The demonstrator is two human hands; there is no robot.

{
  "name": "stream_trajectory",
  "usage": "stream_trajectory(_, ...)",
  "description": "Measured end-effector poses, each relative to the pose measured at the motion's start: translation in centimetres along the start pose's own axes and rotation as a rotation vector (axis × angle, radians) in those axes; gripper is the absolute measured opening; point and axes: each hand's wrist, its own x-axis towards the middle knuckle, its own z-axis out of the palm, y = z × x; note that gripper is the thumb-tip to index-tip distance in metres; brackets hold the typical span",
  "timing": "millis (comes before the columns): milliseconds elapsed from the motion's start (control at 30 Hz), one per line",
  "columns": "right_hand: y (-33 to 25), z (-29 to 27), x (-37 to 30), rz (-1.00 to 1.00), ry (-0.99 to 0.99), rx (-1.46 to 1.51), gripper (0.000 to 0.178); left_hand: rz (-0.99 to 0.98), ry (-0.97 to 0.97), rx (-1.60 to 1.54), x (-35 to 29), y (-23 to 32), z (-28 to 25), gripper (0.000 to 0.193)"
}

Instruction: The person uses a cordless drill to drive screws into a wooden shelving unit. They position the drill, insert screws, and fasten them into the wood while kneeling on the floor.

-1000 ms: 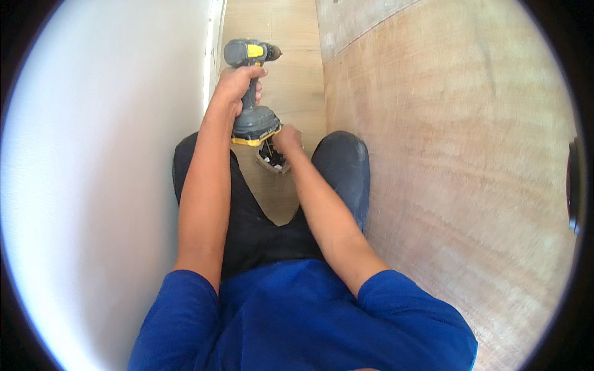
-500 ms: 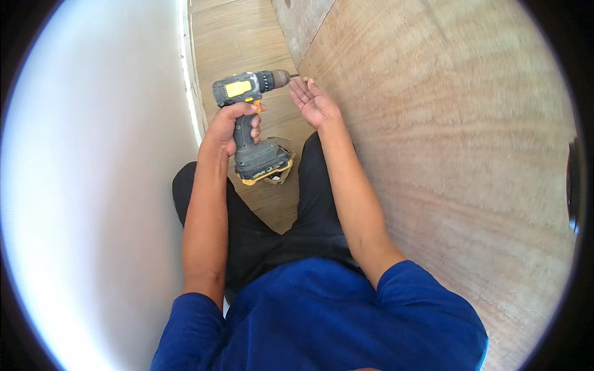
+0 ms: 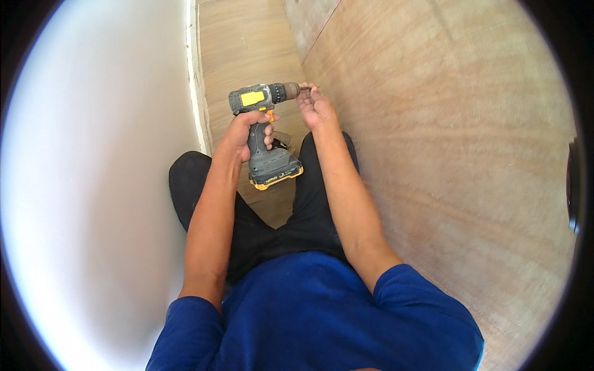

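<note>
A grey-and-black cordless drill [image 3: 265, 159] with yellow patches is in my left hand [image 3: 240, 133], which wraps round the grip with a finger at the orange trigger. Its chuck points right, toward the plywood. A thin dark bit [image 3: 305, 88] sticks out of the chuck. At the bit's tip is my right hand [image 3: 319, 114], palm up, fingers curled in and the thumb close to them. Whatever small piece the fingertips pinch there is too small to make out.
A large plywood panel [image 3: 445, 148] rises close on my right. On my left stands a white wall [image 3: 124, 154]. Between them runs a narrow wood-look floor [image 3: 241, 43]. Something brownish [image 3: 282, 137] lies behind the drill's battery, partly hidden. A dark object [image 3: 573, 185] shows at the far right edge.
The drill in my left hand has shifted a little right and down in the picture. My right hand's fingers, stretched out before, have curled in around the bit's tip.
</note>
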Motion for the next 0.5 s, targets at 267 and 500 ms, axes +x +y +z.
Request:
stream_trajectory(267, -0.5, 1.3, 0.8, 0.057, 0.135, -0.170, 0.020, 0.038, 0.029, 0.041, -0.1, -0.2, -0.2, 0.029)
stream_trajectory(500, -2.4, 1.3, 1.2, 0.185, 0.108, -0.230, 0.017, 0.004, 0.122, 0.062, -0.6, 0.1, 1.1, 0.026)
